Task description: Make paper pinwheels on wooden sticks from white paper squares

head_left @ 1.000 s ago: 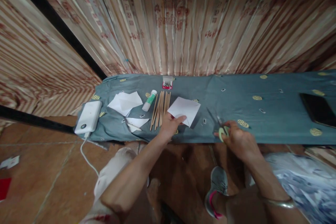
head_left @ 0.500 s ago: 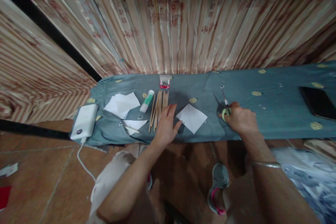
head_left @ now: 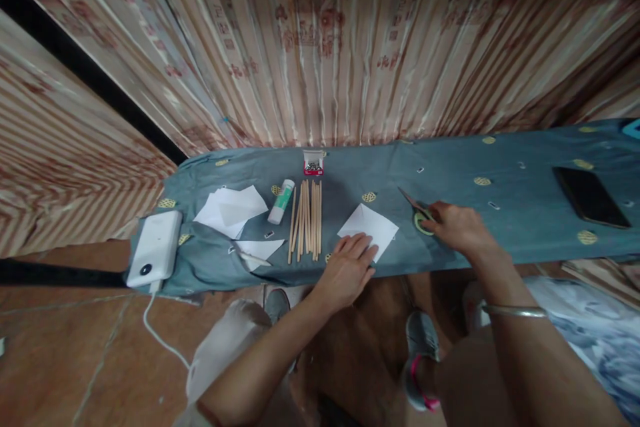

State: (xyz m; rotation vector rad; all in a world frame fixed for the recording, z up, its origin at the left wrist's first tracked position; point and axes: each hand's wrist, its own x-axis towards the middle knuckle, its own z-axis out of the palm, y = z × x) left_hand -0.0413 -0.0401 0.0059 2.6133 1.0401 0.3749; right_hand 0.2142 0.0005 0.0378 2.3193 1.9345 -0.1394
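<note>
My left hand (head_left: 347, 267) lies with fingers stretched out on the near corner of a white folded paper square (head_left: 373, 227) that rests on the blue-grey cloth (head_left: 450, 167). My right hand (head_left: 457, 227) is closed round the green handles of a pair of scissors (head_left: 417, 210), whose blades point away to the left and lie low over the cloth just right of the paper.
Left of the paper lie a row of wooden sticks (head_left: 306, 219), a glue stick (head_left: 281, 201), loose white papers (head_left: 227, 210), a small red box of pins (head_left: 313, 163) and a white power bank (head_left: 153, 248). A black phone (head_left: 587, 197) lies far right. Striped curtain stands behind.
My left hand let go of the paper, then came back down flat on its near corner. My right hand carried the scissors away from the near edge onto the cloth beside the paper.
</note>
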